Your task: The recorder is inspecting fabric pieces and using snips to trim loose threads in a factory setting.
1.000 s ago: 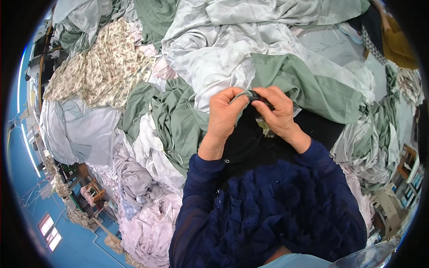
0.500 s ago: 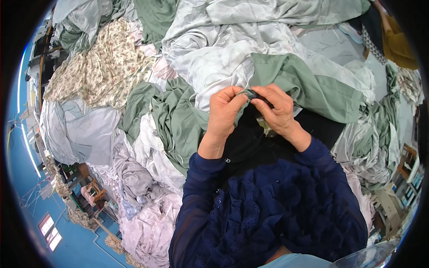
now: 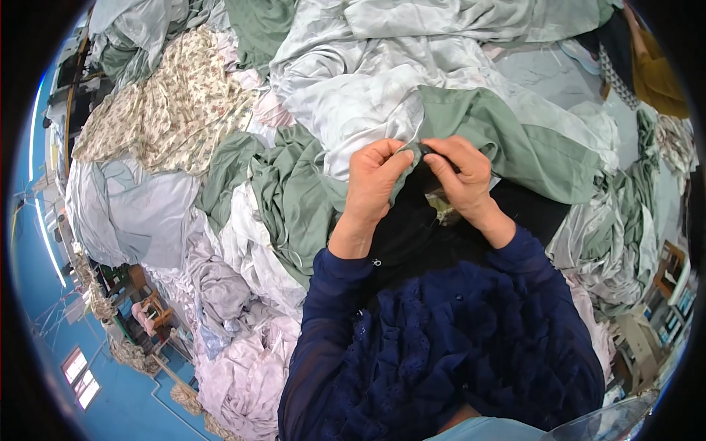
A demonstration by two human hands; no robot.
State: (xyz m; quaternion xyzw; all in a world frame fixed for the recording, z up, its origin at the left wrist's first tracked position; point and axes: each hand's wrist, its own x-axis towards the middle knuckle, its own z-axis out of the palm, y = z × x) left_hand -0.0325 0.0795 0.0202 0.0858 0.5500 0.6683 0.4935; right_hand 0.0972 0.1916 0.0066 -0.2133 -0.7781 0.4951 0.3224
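Think of a clock with the 2 hands in its middle. The left hand (image 3: 376, 182) pinches the edge of a green cloth (image 3: 290, 198) with its thumb and first finger. The right hand (image 3: 462, 175) is just beside it. Its thumb and first finger pinch a small dark thing (image 3: 426, 149) close to that edge. It is too small to tell what it is.

The green cloth runs from the left hand to a bunched-up heap at about 9 o'clock. A smoother green piece (image 3: 507, 140) lies at 3 o'clock. I cannot tell if the 2 are joined. Shiny white cloth (image 3: 360, 110) is at 10 o'clock, near the left hand. Black cloth (image 3: 401, 239) is under the hands, at 6 o'clock.

Farther off, a cream cloth with small flowers (image 3: 173, 110) lies between 9 and 10 o'clock. A pale pink heap (image 3: 250, 375) sits at 7 o'clock. Part of 1 other person (image 3: 662, 81), in mustard yellow, shows between 2 and 3 o'clock.
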